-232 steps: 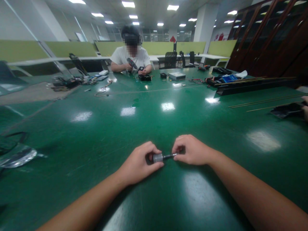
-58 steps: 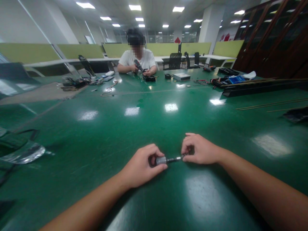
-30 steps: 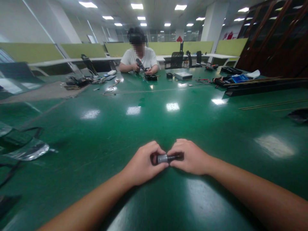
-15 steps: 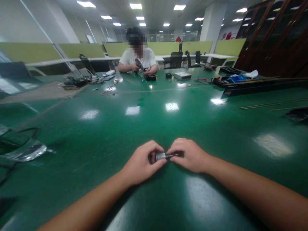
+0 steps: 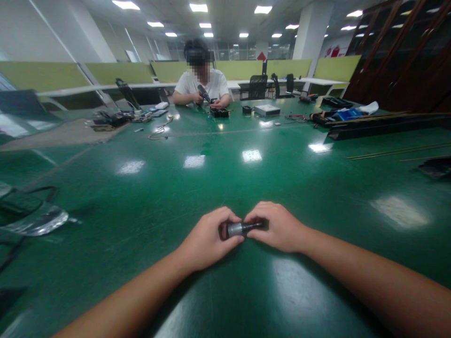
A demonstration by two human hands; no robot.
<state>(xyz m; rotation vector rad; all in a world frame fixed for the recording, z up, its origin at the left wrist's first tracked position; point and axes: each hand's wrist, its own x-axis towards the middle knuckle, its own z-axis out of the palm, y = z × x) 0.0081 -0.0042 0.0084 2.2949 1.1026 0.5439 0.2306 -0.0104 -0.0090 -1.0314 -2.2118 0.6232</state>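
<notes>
Between my two hands, low over the green table [image 5: 225,185], is a small cylindrical part [image 5: 235,229] with a silver barrel and a narrower black end pointing right. My left hand [image 5: 207,237] curls around the silver barrel, thumb below and fingers above. At the black end, the thumb and fingertips of my right hand [image 5: 276,226] close on the part. The fingertips of both hands are nearly touching. My fingers cover some of each end, and the exact kind of part cannot be made out.
Across the table a person [image 5: 202,84] in a white shirt holds a dark tool over a black box [image 5: 219,112]. A silver box [image 5: 267,110] lies nearby. Long dark rails [image 5: 373,127] and thin rods are at right; a clear plastic item [image 5: 38,220] is at left.
My hands stay almost in place. The fingertips have shifted slightly, and more of the part's silver barrel and black end shows between them.
</notes>
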